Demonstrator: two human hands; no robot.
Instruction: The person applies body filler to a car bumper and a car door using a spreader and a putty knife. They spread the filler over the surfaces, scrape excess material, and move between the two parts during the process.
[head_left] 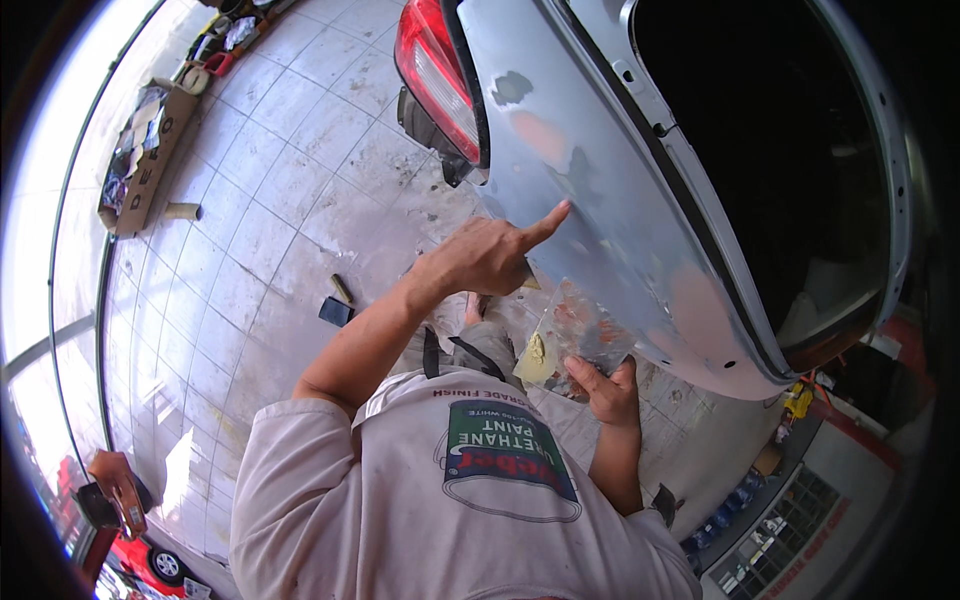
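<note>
My left hand [487, 252] reaches to the car's side panel [600, 245], its index finger stretched out with the tip at the surface. The other fingers are curled, and a small pale yellowish edge shows beneath them; what it belongs to is hidden. My right hand [607, 392] holds a clear, smeared plate [585, 330] below the panel, thumb on top. A lump of yellow putty [537, 348] sits on the plate's left part, with reddish smears across the rest. The panel is dull grey-blue, with pinkish filler patches [538, 137] and darker spots.
A red and clear tail light [440, 80] borders the panel. The car's dark opening [770, 170] lies to the right. On the tiled floor [265, 200] are a dark flat rectangular thing [336, 311], a small tube-like piece [343, 288] and a cardboard box [150, 155] filled with odds and ends.
</note>
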